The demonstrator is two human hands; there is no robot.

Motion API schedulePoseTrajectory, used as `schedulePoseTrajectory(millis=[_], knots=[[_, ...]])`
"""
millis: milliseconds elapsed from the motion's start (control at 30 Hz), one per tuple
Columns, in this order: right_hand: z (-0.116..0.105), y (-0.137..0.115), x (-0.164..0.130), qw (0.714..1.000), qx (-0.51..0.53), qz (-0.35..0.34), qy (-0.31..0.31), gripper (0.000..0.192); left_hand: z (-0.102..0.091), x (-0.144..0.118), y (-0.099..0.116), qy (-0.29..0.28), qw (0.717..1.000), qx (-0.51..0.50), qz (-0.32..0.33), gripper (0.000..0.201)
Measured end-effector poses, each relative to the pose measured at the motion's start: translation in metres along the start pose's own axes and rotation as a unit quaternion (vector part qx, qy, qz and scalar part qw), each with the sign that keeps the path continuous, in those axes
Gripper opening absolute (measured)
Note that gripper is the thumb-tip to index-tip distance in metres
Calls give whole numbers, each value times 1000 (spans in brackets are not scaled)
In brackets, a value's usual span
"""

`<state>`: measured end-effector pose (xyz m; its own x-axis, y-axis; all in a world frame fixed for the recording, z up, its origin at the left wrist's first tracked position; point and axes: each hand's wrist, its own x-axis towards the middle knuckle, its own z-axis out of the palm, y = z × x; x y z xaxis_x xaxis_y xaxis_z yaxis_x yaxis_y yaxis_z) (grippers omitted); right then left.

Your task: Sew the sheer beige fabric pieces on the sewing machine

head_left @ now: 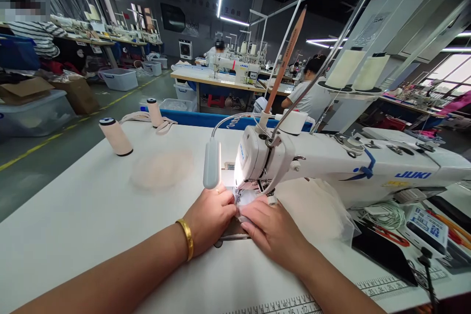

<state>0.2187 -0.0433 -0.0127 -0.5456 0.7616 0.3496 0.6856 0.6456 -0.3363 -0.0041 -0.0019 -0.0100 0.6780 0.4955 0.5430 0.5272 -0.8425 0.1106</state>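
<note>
White, thin fabric (246, 201) lies under the needle end of a white sewing machine (331, 167), on the pale table (91, 216). It is the only view, from the head camera, and it looks down over both forearms.

The left hand (209, 218), with a gold bangle (187, 238) on its wrist, rests on the table at the left of the needle area, its fingers curled down and pressing the fabric's near edge flat; it pins rather than grips. The right hand (270, 230) lies just beside it, nearly touching, fingers laid flat over the cloth at the right of the presser foot; it too presses, with nothing closed inside it. More of the sheer white material (316, 211) spreads loosely to the right, under the machine arm.

By its look the fabric is light, soft and limp, and probably slippery on the smooth tabletop, so it is best held with flat fingertips on both sides of the seam line, close to the foot yet clear of the needle, which the hands partly hide.

A grey gooseneck lamp (212, 163) hangs right above the left hand. Further left on the table stand two thread cones (116, 136) and a pale round fabric piece (162, 170). Red-handled scissors (392, 235) lie at the right. Other people sit at machines in the background.
</note>
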Motion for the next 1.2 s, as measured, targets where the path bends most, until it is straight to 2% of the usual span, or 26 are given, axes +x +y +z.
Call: schedulePoseTrajectory(millis=[100, 333, 967, 1200], knots=[[-3, 1, -4, 999, -42, -22, 1, 17, -6, -6, 4, -5, 1000, -25, 13, 29], [-4, 1, -3, 998, -59, -26, 9, 21, -11, -6, 13, -25, 999, -40, 4, 27], [-2, 3, 1, 998, -61, -23, 27, 22, -11, -7, 16, -28, 999, -35, -14, 28], [0, 7, 0, 998, -58, -3, 14, 21, -10, -7, 18, -38, 999, -27, -16, 27]])
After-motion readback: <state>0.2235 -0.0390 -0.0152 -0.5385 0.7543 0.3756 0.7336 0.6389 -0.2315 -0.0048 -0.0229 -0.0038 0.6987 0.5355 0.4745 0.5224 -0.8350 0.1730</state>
